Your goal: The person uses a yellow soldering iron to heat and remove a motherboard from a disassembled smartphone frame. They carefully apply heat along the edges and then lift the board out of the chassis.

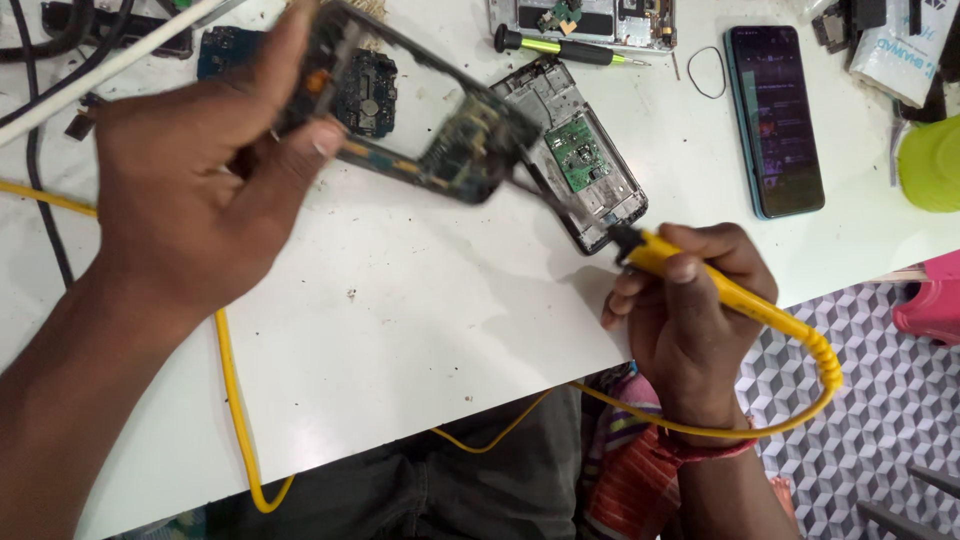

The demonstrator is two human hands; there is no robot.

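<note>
The left hand (190, 190) grips a stripped phone frame (420, 110) lifted off the bench (420, 320), tilted so its board faces the tool. The right hand (690, 310) pinches a yellow soldering iron (690, 265) like a pen, its tip reaching toward the frame's lower corner.

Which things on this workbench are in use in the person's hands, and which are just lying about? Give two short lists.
In use:
left hand holding the phone frame
right hand holding the yellow soldering iron

Lying about:
opened phone with green board
screwdriver
intact phone
rubber band
green cup
white table
</note>
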